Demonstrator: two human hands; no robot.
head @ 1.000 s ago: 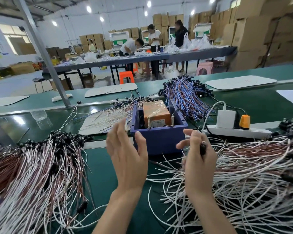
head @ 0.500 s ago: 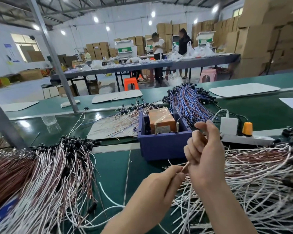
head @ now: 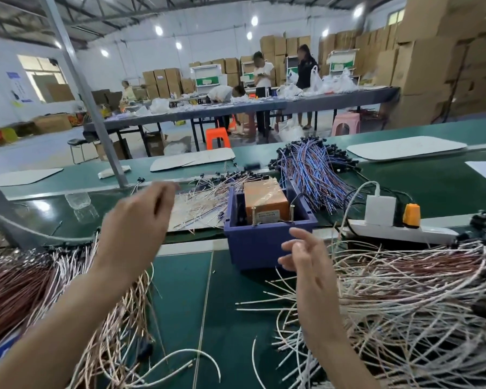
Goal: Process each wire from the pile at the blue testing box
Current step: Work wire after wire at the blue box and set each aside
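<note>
Left hand (head: 136, 220), blurred, appears empty; right hand (head: 306, 259) grip is apart, holding nothing. Blue testing box (head: 267, 242) sits just beyond it, wire pile (head: 404, 299) beside. Risk: tangled strands drag neighbours off the bench (head: 180, 290).

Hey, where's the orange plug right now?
The orange plug sits in the white power strip, right of the blue testing box, beside the white charger.
</note>
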